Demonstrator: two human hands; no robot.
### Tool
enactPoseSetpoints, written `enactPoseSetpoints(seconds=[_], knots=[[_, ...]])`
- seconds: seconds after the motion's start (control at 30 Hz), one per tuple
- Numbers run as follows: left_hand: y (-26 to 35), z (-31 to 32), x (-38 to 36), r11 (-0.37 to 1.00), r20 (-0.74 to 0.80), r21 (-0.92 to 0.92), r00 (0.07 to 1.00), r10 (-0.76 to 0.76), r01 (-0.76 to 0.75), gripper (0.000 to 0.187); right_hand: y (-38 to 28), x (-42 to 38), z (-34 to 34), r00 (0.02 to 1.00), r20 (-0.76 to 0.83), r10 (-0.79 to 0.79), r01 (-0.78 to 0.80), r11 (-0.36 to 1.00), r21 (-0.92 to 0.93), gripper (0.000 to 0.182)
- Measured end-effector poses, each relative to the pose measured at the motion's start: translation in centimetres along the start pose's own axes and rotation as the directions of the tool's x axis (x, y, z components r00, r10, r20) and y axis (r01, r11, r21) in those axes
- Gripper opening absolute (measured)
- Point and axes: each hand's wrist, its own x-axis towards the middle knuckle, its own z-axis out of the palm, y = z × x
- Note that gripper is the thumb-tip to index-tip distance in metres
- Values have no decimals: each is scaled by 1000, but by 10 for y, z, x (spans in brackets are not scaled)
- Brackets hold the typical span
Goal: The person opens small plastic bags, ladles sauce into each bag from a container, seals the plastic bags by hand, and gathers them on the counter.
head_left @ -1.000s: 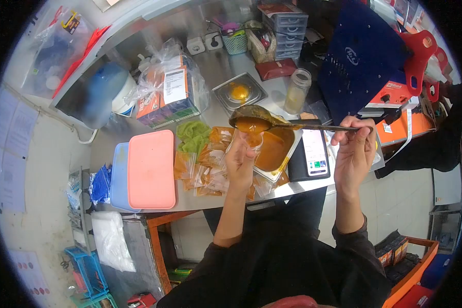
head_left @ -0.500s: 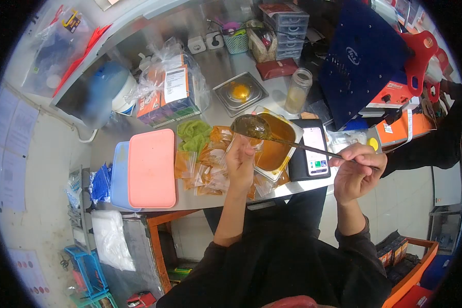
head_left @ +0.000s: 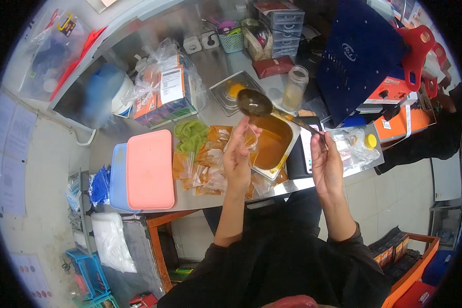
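Observation:
A dark metal ladle [head_left: 254, 103] is raised above a steel pan [head_left: 271, 174] of orange-brown sauce [head_left: 272, 143]. My right hand [head_left: 327, 164] grips the far end of its handle with the fingertips. To the left of the pan, my left hand [head_left: 237, 156] is upright, thumb and fingers around a small clear plastic bag [head_left: 251, 139]; the bag's contents are hard to make out. Several filled zip bags of orange sauce [head_left: 205, 172] lie in a pile beside that hand. Behind them sits a crumpled green cloth [head_left: 190, 135].
A sauce-smeared steel lid [head_left: 223, 92] and a glass jar [head_left: 294, 90] stand behind the pan. To the left are a pink lid [head_left: 150, 169] and a boxed carton [head_left: 167, 95]. A blue machine [head_left: 357, 56] and a phone [head_left: 308, 143] are on the right.
The ladle's bowl has moved up and slightly right, away from my left hand. My right hand has shifted left, towards the pan, and turned palm up.

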Motion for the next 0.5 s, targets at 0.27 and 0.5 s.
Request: enactPoseSetpoints(seconds=[0.27,0.5], knots=[[11,-10,-3,778,-69,-562,922,-381,280,82,28,22,-39,949,174,-263,316,795,-519,20],[32,-3,-1,852,24,-378,924,-381,361,77,21,0,19,559,640,-527,459,-446,-768,41]])
